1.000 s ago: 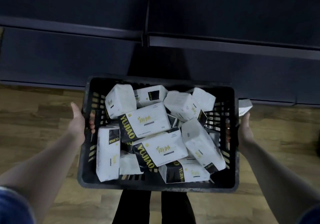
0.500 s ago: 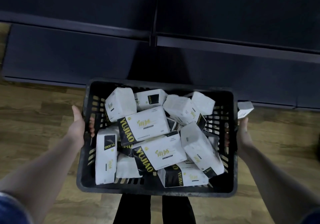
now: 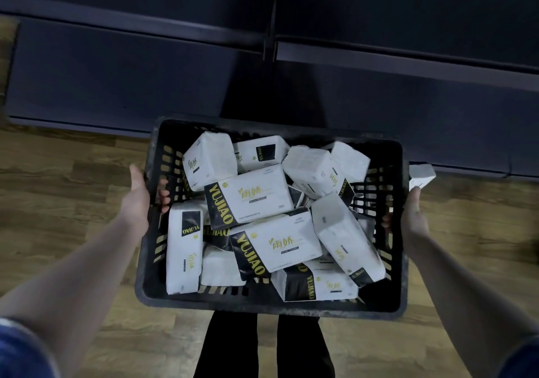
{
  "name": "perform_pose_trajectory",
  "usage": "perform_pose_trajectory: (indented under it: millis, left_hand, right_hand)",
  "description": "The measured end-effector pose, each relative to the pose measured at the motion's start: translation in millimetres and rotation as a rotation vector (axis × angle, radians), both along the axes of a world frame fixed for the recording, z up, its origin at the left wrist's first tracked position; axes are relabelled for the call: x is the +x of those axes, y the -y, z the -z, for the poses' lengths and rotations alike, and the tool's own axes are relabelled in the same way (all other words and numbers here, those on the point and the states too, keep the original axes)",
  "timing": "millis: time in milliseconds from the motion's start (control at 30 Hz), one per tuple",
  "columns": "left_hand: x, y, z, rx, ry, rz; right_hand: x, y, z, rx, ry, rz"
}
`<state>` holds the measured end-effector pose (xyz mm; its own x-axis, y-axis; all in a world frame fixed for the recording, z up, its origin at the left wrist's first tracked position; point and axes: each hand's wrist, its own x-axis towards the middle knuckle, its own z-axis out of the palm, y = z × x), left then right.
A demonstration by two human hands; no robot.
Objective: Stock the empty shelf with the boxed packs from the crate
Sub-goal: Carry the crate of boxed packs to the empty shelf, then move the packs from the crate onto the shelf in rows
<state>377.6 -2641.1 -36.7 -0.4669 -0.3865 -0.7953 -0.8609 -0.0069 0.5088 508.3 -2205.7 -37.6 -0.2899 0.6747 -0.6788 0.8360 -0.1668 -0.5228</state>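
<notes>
A black slotted plastic crate (image 3: 271,304) hangs in front of me above the floor, filled with several white packs with black and gold "YUJIAO" labels (image 3: 250,195), piled at odd angles. My left hand (image 3: 138,199) grips the crate's left wall, fingers hooked through its handle slot. My right hand (image 3: 411,217) grips the right wall the same way. One more white pack (image 3: 421,176) lies on the floor just beyond the right hand, by the shelf base. The dark shelf unit (image 3: 116,65) stands ahead, its boards bare.
Wood-pattern floor (image 3: 58,179) spreads on both sides of the crate. The shelf's lower board edge (image 3: 408,62) and a vertical upright (image 3: 269,36) cross the top of the view. My dark trouser legs (image 3: 262,345) show below the crate.
The crate and both hands have sunk slightly lower in the view and drifted right, as the shelf front has shifted rightwards. Both grips are unchanged.
</notes>
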Motion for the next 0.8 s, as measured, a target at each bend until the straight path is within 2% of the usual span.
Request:
perform_pose_trajectory:
  millis: [133,300,400,633,800]
  left_hand:
    - [2.0,1.9,1.9,-0.086,-0.008,0.001]
    - [2.9,-6.5,-15.1,-0.261,0.031,0.094]
    - [3.2,-8.9,-26.8,-0.286,-0.050,0.184]
    - [-11.2,-32.5,-75.1,-0.501,-0.249,0.707]
    - [-20.5,-84.8,-110.6,-0.581,-0.451,1.186]
  right_hand:
    - [2.0,0.5,-5.4,0.026,0.077,-0.065]
    - [-3.5,9.7,-32.1,0.197,0.090,-0.340]
    - [-10.2,15.2,-50.1,0.298,0.095,-0.468]
    - [-16.3,33.1,-103.7,0.511,0.231,-0.828]
    - [-19.0,38.4,-123.2,0.588,0.280,-1.088]
